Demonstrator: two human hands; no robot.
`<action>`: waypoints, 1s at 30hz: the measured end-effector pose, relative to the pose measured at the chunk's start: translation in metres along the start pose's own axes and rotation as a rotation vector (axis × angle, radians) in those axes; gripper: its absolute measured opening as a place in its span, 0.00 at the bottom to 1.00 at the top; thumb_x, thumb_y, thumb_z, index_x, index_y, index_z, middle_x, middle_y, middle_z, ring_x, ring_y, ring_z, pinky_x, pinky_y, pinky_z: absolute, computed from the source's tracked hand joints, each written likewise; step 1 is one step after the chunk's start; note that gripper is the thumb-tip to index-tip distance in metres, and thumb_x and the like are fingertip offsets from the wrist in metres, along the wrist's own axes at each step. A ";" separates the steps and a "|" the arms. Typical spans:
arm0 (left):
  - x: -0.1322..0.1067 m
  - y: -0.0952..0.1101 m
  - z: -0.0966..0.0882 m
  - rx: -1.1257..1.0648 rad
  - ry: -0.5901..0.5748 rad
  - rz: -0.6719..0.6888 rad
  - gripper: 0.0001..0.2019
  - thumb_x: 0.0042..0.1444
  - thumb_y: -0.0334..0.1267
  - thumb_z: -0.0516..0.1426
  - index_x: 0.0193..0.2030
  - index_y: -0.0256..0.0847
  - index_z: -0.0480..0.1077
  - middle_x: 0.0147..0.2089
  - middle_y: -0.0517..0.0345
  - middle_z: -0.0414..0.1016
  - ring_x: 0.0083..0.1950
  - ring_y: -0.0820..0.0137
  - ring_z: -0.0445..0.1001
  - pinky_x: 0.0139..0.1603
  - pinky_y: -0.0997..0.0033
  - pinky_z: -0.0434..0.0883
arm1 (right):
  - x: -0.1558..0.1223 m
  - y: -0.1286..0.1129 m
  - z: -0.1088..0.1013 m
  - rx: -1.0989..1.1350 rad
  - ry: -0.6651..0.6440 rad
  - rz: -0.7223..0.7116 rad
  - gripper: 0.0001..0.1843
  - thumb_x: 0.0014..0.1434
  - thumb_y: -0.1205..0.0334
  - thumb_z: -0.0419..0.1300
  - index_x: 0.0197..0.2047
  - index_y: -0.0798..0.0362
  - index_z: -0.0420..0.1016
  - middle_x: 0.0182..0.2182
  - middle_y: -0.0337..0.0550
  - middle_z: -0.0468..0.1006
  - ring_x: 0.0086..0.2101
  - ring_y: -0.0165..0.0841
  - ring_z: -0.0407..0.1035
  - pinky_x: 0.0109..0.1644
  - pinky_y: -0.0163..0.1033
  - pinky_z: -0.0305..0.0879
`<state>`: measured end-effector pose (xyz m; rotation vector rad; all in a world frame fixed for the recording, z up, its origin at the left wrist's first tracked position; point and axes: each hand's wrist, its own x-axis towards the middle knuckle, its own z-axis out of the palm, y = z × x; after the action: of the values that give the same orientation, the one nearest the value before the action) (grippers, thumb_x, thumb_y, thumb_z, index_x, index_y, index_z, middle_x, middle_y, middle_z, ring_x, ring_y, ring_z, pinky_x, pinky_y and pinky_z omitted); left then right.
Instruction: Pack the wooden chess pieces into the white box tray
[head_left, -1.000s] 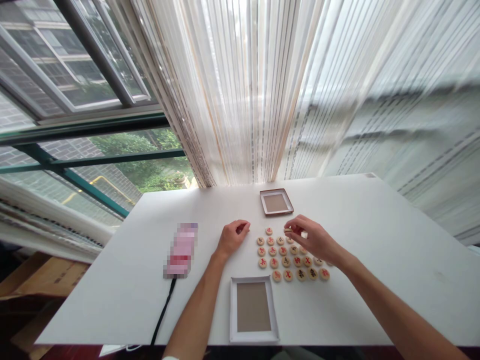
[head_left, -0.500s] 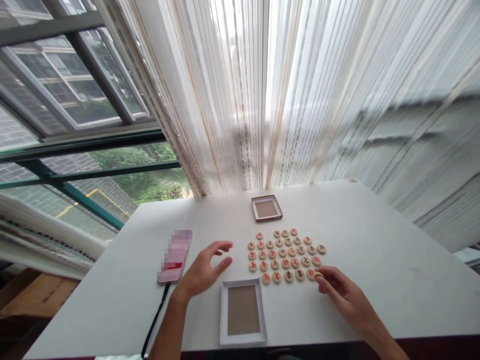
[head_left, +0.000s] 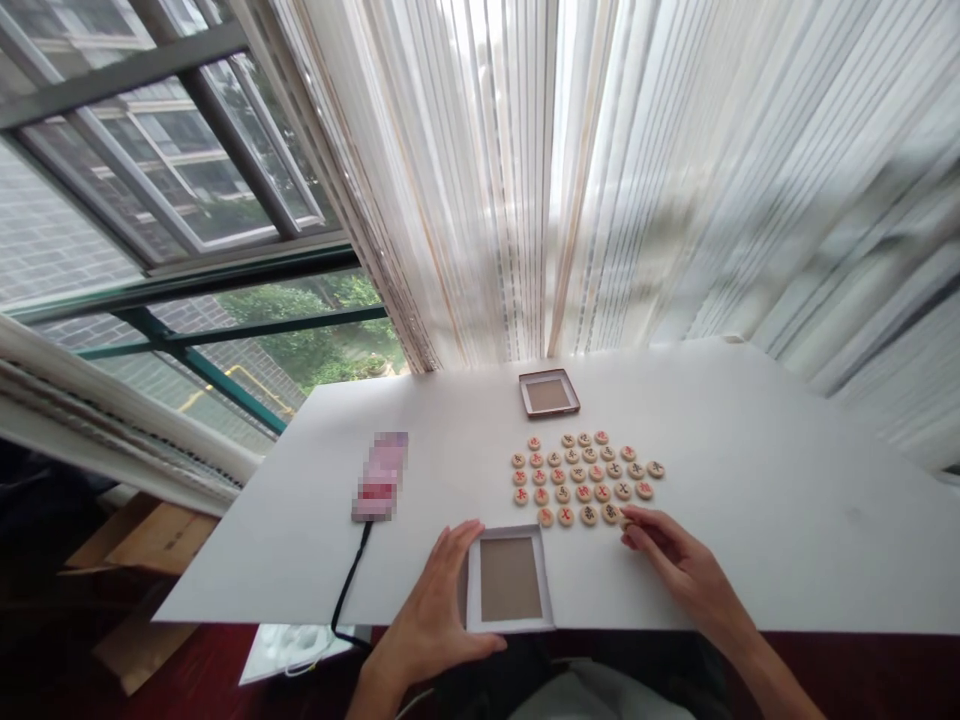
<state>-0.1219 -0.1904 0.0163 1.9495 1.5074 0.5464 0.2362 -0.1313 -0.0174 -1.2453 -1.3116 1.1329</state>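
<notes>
Clock positions are taken from the middle of the xiangqi pieces (head_left: pixel 578 475), with 12 o'clock straight ahead; nearest, at 7 o'clock, the left hand (head_left: pixel 439 600) has its fingers spread wide round the left side of a white-walled tray (head_left: pixel 510 580), fingertips at the far left corner and thumb by the near edge; whether it grips cannot be told; the tray lies at the near edge of the white tabletop (head_left: pixel 787 520), so a light, steadying touch seems best, with no tug towards 6 o'clock; at 4 o'clock, the fingers of the right hand (head_left: pixel 686 570) pinch a single disc (head_left: pixel 626 524), mostly hidden; a hold on its rim, lifted straight up, should spare the neighbouring piece just beside it at 10 o'clock.

At the centre, the pieces lie flat in loose, uneven rows; they are round, pale, wood-like discs with red or black characters, many too small to read; at 9 o'clock, well apart, lies a pixelated phone (head_left: pixel 380 480); farthest, at 11 o'clock, a shallow brown-edged tray (head_left: pixel 550 393) lies open side up.
</notes>
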 end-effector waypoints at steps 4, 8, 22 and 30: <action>-0.010 0.018 0.010 -0.063 -0.020 0.052 0.60 0.35 0.43 0.74 0.73 0.58 0.47 0.76 0.51 0.48 0.76 0.46 0.47 0.74 0.40 0.52 | -0.005 0.004 -0.002 0.017 0.006 -0.012 0.20 0.61 0.47 0.64 0.51 0.50 0.78 0.52 0.50 0.79 0.46 0.43 0.78 0.55 0.50 0.77; 0.004 0.039 0.035 -0.060 -0.049 0.159 0.59 0.33 0.48 0.75 0.72 0.57 0.49 0.75 0.48 0.49 0.75 0.44 0.48 0.73 0.38 0.54 | -0.006 0.002 -0.006 -0.010 -0.001 -0.044 0.20 0.61 0.47 0.64 0.50 0.50 0.79 0.51 0.50 0.80 0.46 0.42 0.78 0.56 0.49 0.77; 0.025 0.048 0.063 -0.003 0.004 0.287 0.61 0.31 0.59 0.74 0.71 0.55 0.49 0.76 0.43 0.47 0.75 0.43 0.50 0.71 0.37 0.59 | -0.008 -0.032 0.000 -0.109 -0.069 -0.111 0.15 0.59 0.50 0.66 0.48 0.46 0.82 0.48 0.46 0.81 0.48 0.42 0.77 0.52 0.41 0.77; 0.022 0.041 0.061 -0.005 0.034 0.305 0.62 0.33 0.56 0.74 0.72 0.57 0.46 0.74 0.46 0.54 0.72 0.44 0.56 0.70 0.38 0.62 | -0.013 -0.048 0.037 -0.199 -0.292 -0.018 0.12 0.64 0.50 0.60 0.46 0.45 0.78 0.38 0.43 0.83 0.37 0.38 0.78 0.44 0.39 0.77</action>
<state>-0.0474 -0.1889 -0.0012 2.1910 1.2328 0.7145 0.1948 -0.1467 0.0260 -1.2390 -1.6852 1.2278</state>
